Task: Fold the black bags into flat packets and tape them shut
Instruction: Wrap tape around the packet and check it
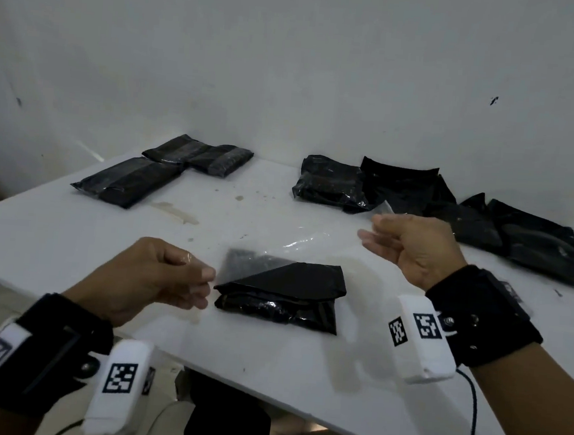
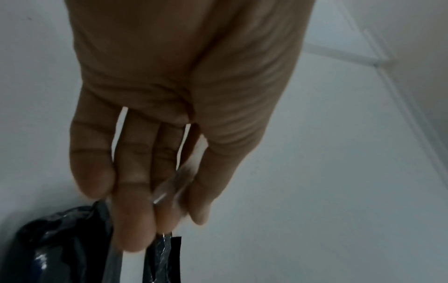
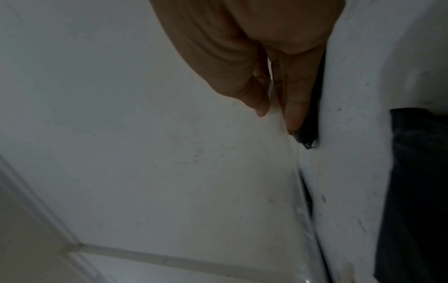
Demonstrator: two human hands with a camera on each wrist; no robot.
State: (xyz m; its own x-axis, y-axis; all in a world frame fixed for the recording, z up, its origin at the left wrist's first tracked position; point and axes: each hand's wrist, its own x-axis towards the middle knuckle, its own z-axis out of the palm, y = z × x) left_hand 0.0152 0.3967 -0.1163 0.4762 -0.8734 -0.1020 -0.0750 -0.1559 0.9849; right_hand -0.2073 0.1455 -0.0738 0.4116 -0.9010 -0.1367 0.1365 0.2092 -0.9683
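A: Status of hands?

B: Left hand (image 1: 157, 275) and right hand (image 1: 413, 248) are apart, each pinching one end of a clear tape (image 1: 276, 254) strip stretched above the folded bag (image 1: 283, 296), which lies at the table (image 1: 70, 251) front.

A: Handling?

B: Bag likely light, soft and slick; its flap may spring open. Tape is limp and self-sticking; keep it taut. Room is open around the bag; near edge is close.
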